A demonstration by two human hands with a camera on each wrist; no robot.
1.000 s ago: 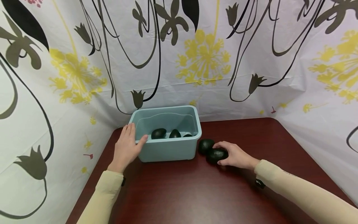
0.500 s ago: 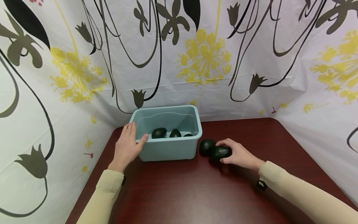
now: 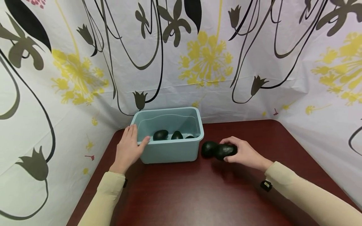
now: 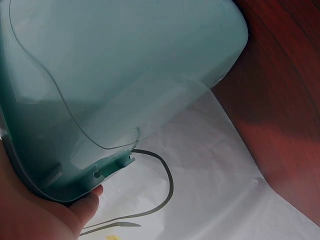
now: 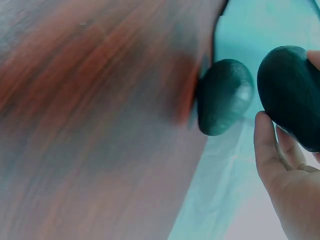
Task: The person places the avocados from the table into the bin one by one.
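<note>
My right hand grips a dark green avocado between thumb and fingers, just above the table. A second avocado sits beside the bin's right end; in the right wrist view this avocado appears apart from the held avocado. The left hand rests on the front left corner of a light blue plastic bin, fingers straight along the left rim and thumb over the front rim. Inside the bin lie an avocado, another avocado and a partly hidden dark one.
The bin stands at the back left of a dark red wooden table. A white patterned cloth hangs behind and along both sides of the table. A dark wristband is on the right wrist.
My right hand has raised the avocado slightly and moved it a little to the right. The left hand and the bin stay where they were.
</note>
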